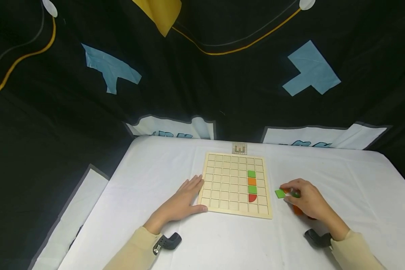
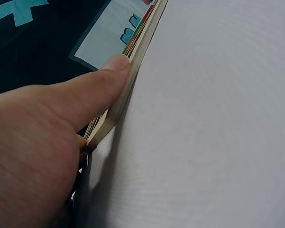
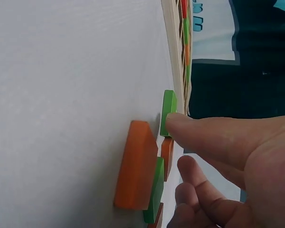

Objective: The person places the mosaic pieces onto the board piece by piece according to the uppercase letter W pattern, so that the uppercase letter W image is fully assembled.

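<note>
With the left hand (image 1: 182, 200) straight-fingered, my right hand (image 1: 306, 197) pinches a green tile (image 1: 279, 193) that, dragged low, could knock the adjoining orange tile (image 3: 167, 159).

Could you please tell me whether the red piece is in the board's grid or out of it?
In: the head view shows the red piece within a grid cell of the wooden board.

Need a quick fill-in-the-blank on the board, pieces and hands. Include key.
1. The gridded board holds ____ coloured pieces.
2. Between its two green squares lies one ____ square.
3. The only piece on the board with a curved edge is coloured ____.
4. The hand touching a loose green tile is the person's ____ one.

Missing words: four; orange; red; right
</note>
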Motion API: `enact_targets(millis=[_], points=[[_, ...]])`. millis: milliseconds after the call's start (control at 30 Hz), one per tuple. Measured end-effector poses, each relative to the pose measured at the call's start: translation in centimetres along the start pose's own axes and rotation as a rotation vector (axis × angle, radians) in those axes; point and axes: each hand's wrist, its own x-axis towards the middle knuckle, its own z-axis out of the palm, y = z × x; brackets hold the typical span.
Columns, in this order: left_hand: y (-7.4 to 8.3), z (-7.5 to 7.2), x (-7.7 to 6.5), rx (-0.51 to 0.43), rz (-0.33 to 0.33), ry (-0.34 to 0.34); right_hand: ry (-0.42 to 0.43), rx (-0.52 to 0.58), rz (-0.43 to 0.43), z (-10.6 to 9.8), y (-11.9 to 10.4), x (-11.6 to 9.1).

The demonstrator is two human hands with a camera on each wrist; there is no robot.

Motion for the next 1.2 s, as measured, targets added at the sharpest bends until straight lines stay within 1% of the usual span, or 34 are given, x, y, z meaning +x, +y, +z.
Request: enact_targets(millis=[167, 367, 667, 933, 1200], points=[[0.1, 0.0, 0.0, 0.000, 0.001, -0.001, -0.019, -0.018, 0.001, 0.1, -0.1, -0.1], [0.1, -0.2, 0.0, 0.002, 0.011, 0.000, -0.016, -0.060, -0.010, 0.2, -0.4, 0.1], [0.0, -0.2, 0.0, -0.006, 0.011, 0.004, 0.021, -0.121, -0.031, 0.8, -1.0, 0.3], [0.0, 0.0, 0.0, 0.011, 0.005, 0.007, 0.015, -0.114, -0.045, 0.6, -1.5, 0.2], [0.2, -0.1, -0.1, 0.001, -0.003, 0.004, -0.013, -0.115, -0.030, 0.8, -1.9, 0.1]])
